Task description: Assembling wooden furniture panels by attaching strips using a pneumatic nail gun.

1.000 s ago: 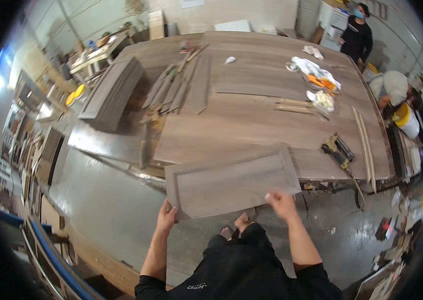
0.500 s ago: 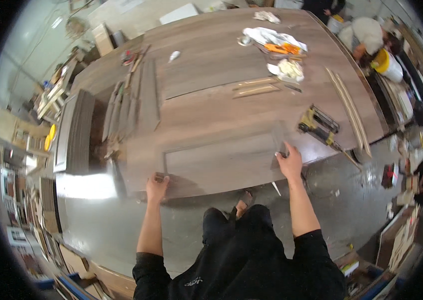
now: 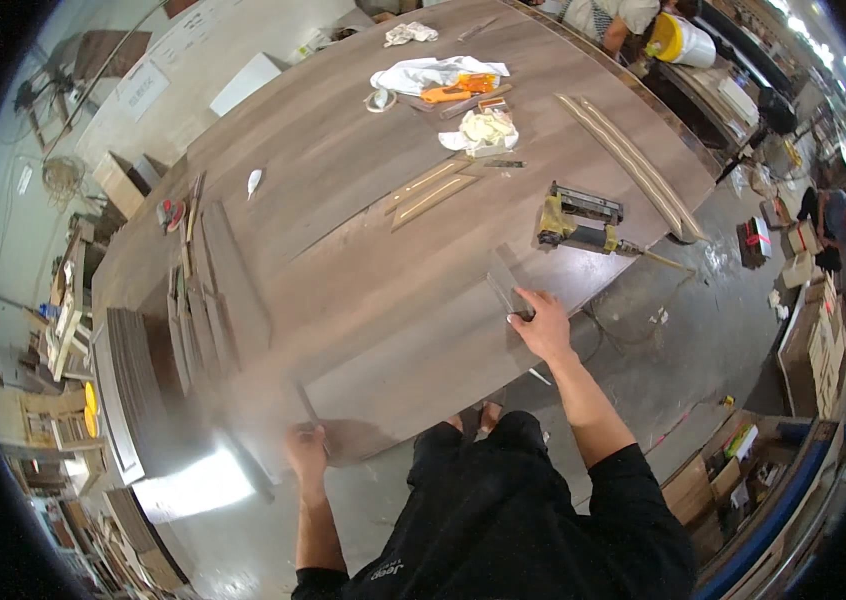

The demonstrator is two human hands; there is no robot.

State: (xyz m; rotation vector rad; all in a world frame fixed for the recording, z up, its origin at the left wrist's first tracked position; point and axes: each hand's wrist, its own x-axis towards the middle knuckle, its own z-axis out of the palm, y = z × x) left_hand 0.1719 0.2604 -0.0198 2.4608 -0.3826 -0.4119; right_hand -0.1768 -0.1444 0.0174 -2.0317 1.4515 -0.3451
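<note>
A grey-brown wooden panel (image 3: 413, 350) lies along the near edge of the large table, with a short wooden strip across each end. At its right end, my right hand (image 3: 545, 325) is closed on the right strip (image 3: 500, 284), thumb on one side and fingers on the other. The left strip (image 3: 305, 400) is blurred; my left hand (image 3: 307, 452) has its fingers closed round its near end. Beyond my right hand, a yellow and black nail gun (image 3: 578, 222) lies on its side, its hose running off the table edge.
Stacked panels (image 3: 133, 385) stand at the left, beside several loose wooden strips (image 3: 208, 300). Two long mouldings (image 3: 633, 165) lie at the right, and short mouldings (image 3: 428, 195) mid-table. Farther back are a white cloth (image 3: 433, 73), orange tool (image 3: 458, 90) and tape roll (image 3: 380, 100). Someone works beyond.
My view has turned to the right, so the table appears tilted and shifted left. Both hands stay at the panel's two ends.
</note>
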